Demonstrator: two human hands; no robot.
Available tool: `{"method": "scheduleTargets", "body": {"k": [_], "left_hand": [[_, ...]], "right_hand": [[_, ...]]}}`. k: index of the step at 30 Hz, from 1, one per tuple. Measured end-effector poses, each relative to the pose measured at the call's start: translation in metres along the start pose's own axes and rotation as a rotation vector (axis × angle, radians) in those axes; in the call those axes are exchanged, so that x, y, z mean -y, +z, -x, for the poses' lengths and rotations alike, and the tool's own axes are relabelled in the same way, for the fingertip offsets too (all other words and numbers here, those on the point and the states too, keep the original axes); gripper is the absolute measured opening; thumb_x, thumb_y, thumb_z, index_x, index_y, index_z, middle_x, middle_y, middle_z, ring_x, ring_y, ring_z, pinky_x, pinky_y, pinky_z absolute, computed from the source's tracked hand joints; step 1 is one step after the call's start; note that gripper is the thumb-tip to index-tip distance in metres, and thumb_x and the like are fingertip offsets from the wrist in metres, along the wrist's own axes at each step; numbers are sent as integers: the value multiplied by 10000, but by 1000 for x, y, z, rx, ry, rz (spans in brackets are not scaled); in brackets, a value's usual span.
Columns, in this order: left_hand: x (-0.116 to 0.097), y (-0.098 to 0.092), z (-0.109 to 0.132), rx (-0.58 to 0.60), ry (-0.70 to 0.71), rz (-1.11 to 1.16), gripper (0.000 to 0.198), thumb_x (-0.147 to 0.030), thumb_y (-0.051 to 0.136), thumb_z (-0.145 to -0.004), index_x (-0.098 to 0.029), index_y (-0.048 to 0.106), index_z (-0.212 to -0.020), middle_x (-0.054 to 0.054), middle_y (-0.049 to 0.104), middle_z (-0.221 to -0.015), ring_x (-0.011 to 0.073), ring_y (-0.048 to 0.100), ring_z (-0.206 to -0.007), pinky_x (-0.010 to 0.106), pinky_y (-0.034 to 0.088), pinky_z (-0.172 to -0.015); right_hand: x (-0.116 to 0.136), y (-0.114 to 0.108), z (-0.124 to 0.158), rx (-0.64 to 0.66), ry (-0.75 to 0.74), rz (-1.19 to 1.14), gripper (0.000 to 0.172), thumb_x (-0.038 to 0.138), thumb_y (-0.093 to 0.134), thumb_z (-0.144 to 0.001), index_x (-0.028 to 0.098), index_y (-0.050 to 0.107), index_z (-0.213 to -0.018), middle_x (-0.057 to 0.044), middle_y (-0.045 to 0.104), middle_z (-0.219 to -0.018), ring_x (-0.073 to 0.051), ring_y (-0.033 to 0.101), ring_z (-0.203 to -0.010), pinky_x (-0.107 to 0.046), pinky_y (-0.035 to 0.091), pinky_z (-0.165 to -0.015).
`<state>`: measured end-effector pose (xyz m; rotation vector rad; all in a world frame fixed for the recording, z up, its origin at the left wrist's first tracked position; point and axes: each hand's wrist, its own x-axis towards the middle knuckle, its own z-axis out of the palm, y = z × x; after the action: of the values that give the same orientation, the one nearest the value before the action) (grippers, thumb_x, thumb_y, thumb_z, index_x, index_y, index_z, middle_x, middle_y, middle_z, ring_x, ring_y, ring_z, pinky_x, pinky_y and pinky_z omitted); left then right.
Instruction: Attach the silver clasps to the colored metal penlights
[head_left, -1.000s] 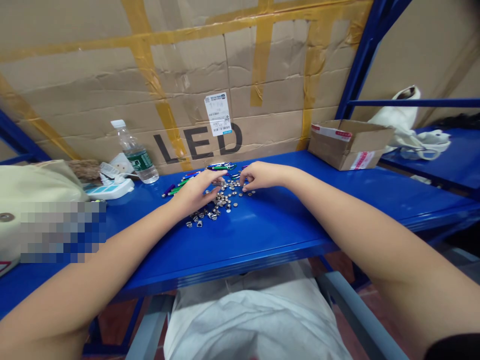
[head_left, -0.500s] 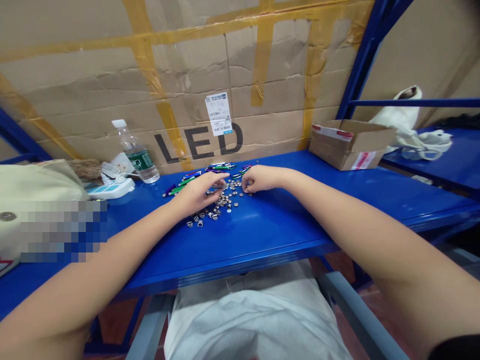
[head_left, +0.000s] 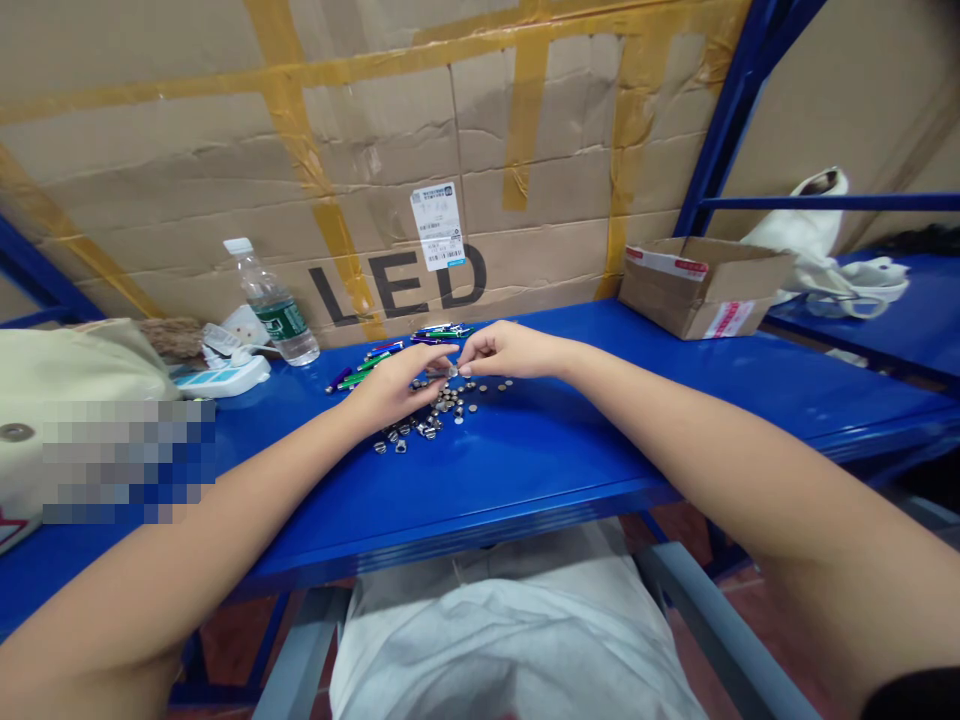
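Pinching a small silver disc (head_left: pixel 452 371) between thumb and forefinger, the person's right hand (head_left: pixel 499 352) holds it just above a scatter of like metal pieces (head_left: pixel 439 405) on the blue shelf (head_left: pixel 540 470). The left hand (head_left: pixel 396 388) rests at the left edge of the scatter, its forefinger and thumb stretched out to meet the same disc. Whether they grip the disc or only touch it cannot be made out at this size.

The work in hand appears to be lifting single pieces out of the heap and bringing them between the two hands. With the disc so small and smooth, handling it would seem to call for a steady fingertip pinch, low over the shelf. A slip would likely drop it back among its look-alikes.

Just beyond the hands, toward the far side, lies a row of slim coloured tubes (head_left: pixel 390 350), green and purple. Farther left stand a water bottle (head_left: pixel 274 305) and a white packet (head_left: pixel 221 375), with a cream bag (head_left: pixel 75 365) at the left edge. A taped cardboard box (head_left: pixel 375 150) printed "LED" fills the back, and a small open carton (head_left: pixel 697 285) sits on the shelf to the right.
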<state>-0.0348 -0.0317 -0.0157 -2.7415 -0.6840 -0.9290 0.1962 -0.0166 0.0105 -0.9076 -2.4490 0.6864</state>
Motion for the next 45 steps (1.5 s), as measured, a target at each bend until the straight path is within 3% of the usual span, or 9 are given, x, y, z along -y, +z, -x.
{"method": "scheduleTargets", "body": {"k": [7, 12, 23, 26, 32, 39, 45], "left_hand": [[1, -1, -2, -10, -33, -10, 352, -216, 556, -864, -182, 536, -1214, 55, 699, -996, 148, 679, -878, 291, 560, -803], [-3, -2, -2, 4, -50, -8, 366, -217, 552, -850, -165, 538, -1211, 54, 715, -978, 157, 687, -891, 280, 568, -797], [-5, -3, -4, -2, -48, 28, 400, -190, 546, -840, -163, 521, -1239, 57, 716, -986, 153, 690, -883, 278, 574, -798], [-2, -2, -3, -1, -60, 20, 394, -207, 554, -845, -167, 525, -1236, 59, 714, -995, 156, 691, -891, 292, 571, -816], [2, 0, 0, -2, -56, -4, 388, -216, 557, -849, -173, 526, -1233, 62, 714, -1006, 164, 691, -905, 313, 567, -823], [0, 0, 0, 8, -49, -6, 386, -218, 550, -851, -155, 529, -1231, 68, 717, -1019, 166, 687, -929, 304, 562, -831], [1, -1, -1, 40, -98, -12, 393, -238, 545, -858, -176, 531, -1246, 53, 714, -1009, 162, 684, -915, 312, 556, -844]], "right_hand": [[1, -1, 2, -67, -21, -97, 263, 352, 588, -784, 137, 693, -893, -8, 614, -746, -100, 480, -643, -254, 355, -618], [1, 1, 0, -66, -13, -101, 260, 377, 617, -768, 134, 688, -830, 24, 540, -647, -88, 429, -600, -247, 329, -588], [2, 3, -1, -104, 11, -97, 164, 280, 626, -762, 145, 607, -852, 43, 507, -606, -83, 427, -559, -231, 319, -538], [1, -1, 1, -58, 38, -8, 142, 257, 619, -755, 152, 608, -849, 29, 541, -625, -92, 465, -571, -233, 329, -542], [-1, 4, -1, -28, 17, 28, 225, 383, 585, -790, 164, 620, -829, 14, 558, -658, -102, 468, -596, -238, 326, -545], [4, 13, -3, 0, 49, 26, 150, 314, 530, -802, 172, 568, -769, 1, 579, -668, -104, 492, -583, -241, 329, -528], [1, -1, 3, 129, 67, 297, 214, 332, 633, -729, 177, 666, -874, -35, 670, -796, -152, 569, -684, -266, 386, -602]]}}
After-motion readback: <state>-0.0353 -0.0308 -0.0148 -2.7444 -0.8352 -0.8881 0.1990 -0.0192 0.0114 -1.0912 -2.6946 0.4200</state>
